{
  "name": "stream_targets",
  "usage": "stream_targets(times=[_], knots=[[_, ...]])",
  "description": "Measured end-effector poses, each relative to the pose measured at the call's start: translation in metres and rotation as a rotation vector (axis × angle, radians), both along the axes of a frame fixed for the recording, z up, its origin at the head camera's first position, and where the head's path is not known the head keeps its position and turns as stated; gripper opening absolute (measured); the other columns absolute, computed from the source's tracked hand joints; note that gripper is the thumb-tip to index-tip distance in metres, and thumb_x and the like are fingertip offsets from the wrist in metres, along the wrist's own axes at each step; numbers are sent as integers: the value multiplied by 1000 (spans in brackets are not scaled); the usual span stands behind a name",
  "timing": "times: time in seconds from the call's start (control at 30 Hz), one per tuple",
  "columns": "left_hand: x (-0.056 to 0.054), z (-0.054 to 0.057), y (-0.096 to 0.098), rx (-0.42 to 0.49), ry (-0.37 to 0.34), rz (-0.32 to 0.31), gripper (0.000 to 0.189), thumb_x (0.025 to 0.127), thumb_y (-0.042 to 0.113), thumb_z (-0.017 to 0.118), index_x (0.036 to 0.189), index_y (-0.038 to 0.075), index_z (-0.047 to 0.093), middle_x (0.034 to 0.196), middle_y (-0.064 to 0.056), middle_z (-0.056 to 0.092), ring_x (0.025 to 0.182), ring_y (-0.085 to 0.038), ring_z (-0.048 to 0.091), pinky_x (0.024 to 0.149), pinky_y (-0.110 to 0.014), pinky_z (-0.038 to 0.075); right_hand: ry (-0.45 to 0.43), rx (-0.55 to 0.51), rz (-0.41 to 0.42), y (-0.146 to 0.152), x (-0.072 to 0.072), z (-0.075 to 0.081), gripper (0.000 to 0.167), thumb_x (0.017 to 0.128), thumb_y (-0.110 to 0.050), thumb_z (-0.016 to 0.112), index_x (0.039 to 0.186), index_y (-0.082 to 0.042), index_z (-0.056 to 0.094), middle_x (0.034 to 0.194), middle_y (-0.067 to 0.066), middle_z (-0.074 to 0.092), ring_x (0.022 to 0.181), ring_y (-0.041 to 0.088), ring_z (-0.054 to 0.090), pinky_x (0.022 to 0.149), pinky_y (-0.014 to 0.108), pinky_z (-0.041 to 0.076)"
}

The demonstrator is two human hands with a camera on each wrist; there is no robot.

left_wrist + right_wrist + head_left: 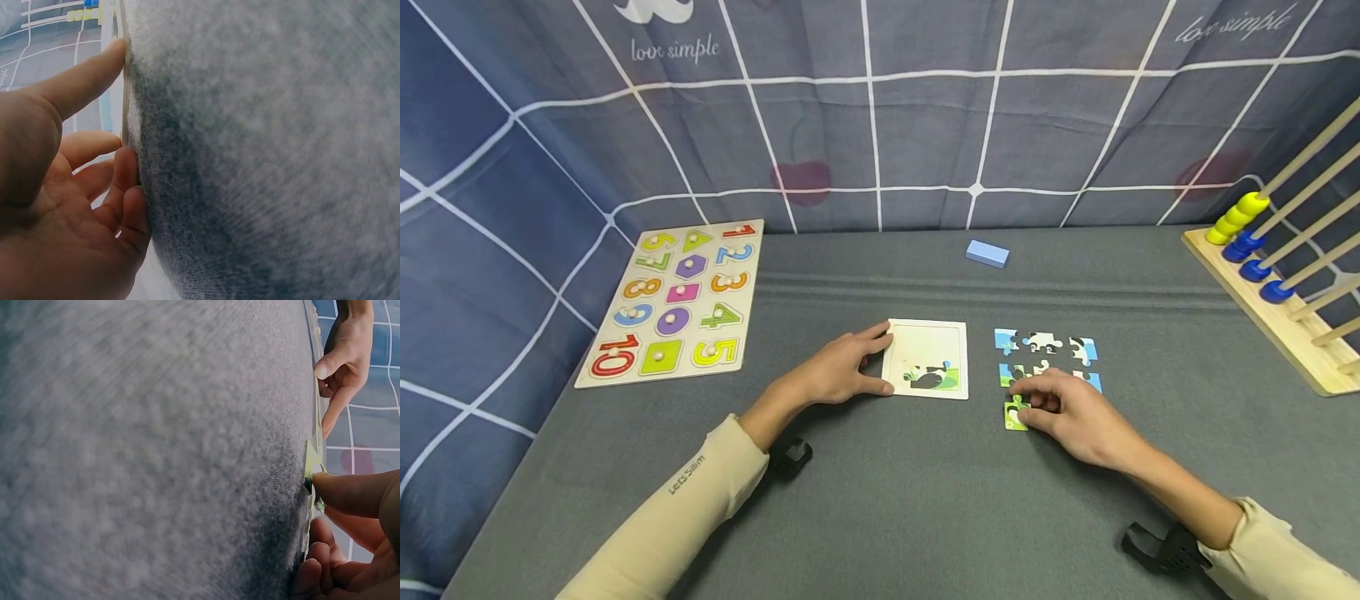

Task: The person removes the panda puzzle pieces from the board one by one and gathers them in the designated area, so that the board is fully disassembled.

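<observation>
A square, white-rimmed jigsaw tray (925, 326) lies mid-table, with picture pieces in black, white and green (934, 377) along its lower part. My left hand (842, 364) holds the tray by its left edge, the thumb near the lower corner and the fingers higher up. To the right, my right hand (1078, 417) pinches a green jigsaw piece (1016, 417) between thumb and forefinger. In the right wrist view that piece (309, 464) stands tilted at the thumb tip. Loose jigsaw pieces (1042, 342) lie in rows just beyond this hand, which partly hides the nearer row.
At the back left lies a number and shape peg board (682, 293). A blue block (987, 253) sits near the curtain (925, 133) behind the table. On the right stands a wooden bead rack (1273, 325) with yellow and blue beads.
</observation>
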State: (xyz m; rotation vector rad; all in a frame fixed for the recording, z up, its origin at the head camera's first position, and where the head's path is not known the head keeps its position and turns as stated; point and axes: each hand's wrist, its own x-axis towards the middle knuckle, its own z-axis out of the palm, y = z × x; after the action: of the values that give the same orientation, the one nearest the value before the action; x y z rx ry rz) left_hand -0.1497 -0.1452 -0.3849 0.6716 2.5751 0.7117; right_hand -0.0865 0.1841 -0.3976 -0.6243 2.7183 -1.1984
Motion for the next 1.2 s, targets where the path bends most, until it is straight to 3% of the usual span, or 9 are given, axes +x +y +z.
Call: stream_targets(times=[0.43, 0.73, 0.97, 1.2], knots=[[0, 1, -1, -2, 13, -7, 79, 88, 29, 77, 151, 3, 38, 161, -8, 24, 133, -33, 41, 108, -47, 32, 52, 41, -6, -2, 0, -1, 21, 83, -1, 75, 104, -6, 74, 77, -8, 52, 68, 5, 48, 62, 25, 41], [1, 1, 0, -6, 9, -4, 79, 88, 30, 77, 151, 4, 38, 161, -6, 24, 125, -29, 46, 106, -45, 35, 42, 24, -12, 1, 1, -2, 19, 84, -4, 76, 103, -7, 73, 82, -6, 55, 72, 8, 50, 65, 24, 42], [1, 1, 0, 2, -1, -1, 79, 88, 29, 77, 151, 3, 37, 161, -7, 23, 137, -34, 37, 109, -47, 31, 50, 46, 17, 2, 1, -1, 28, 78, -9, 82, 105, -8, 75, 84, -5, 55, 75, 9, 50, 67, 26, 42], [0, 1, 0, 2, 2, -4, 79, 88, 30, 76, 151, 4, 38, 161, -7, 23, 136, -33, 38, 109, -46, 32, 48, 62, 28, 3, 1, -1, 32, 77, -7, 82, 107, -8, 74, 85, -5, 54, 76, 10, 49, 68, 27, 41]])
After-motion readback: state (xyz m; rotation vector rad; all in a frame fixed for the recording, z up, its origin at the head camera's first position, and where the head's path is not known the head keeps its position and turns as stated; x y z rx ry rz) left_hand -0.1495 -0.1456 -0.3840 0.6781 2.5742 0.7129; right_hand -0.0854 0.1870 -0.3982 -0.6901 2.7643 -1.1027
